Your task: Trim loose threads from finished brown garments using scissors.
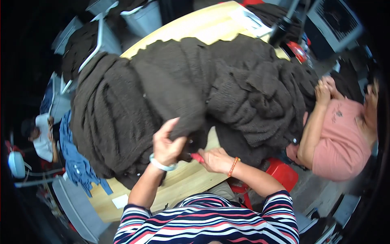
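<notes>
From the head view I am looking down at a wooden table (183, 183) heaped with dark brown knitwear (227, 93). My left hand (165, 143) is pinching a fold. My right hand (217, 160) is closing on a small red tool (198, 157), seemingly trimming; steadying comes next. Forearms are rising from below.

I see a pale wood worktop (185, 185) w/ rounded edge, grain visible. Red plastic stool (283, 173) just beside it at lower right, grey concrete floor (302, 187) underneath. Grey bins (145, 17) at top, behind the worktop. Blue cloth (77, 162) hangs off the left edge. Surroundings dark, light falls mostly on centre.
</notes>
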Demonstrator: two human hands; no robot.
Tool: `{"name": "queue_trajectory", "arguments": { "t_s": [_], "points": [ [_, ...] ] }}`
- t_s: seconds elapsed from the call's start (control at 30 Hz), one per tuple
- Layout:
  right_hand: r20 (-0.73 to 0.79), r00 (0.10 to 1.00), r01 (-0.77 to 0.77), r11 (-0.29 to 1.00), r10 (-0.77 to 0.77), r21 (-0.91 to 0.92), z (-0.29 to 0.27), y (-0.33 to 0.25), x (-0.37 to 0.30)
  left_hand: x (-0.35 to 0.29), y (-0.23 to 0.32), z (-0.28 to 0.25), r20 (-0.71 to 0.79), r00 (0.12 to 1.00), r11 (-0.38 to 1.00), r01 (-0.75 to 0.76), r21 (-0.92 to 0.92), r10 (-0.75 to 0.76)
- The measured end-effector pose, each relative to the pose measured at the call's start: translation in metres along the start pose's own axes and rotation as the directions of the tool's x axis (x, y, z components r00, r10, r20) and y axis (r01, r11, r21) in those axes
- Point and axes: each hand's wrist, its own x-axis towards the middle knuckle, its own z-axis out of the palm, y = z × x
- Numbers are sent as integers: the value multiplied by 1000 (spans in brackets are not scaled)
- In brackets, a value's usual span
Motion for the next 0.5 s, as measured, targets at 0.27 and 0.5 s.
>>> {"name": "queue_trajectory", "arguments": {
  "t_s": [0.27, 0.5],
  "points": [
    [-757, 644, 36, 993, -112, -116, -120, 51, -75, 41, 80, 116, 147, 705, 720, -674, -167, 694],
    [-956, 150, -655, 699, -252, -287, -220, 159, -108, 33, 62, 149, 184, 707, 718, -696, 3, 683]
  ]
}}
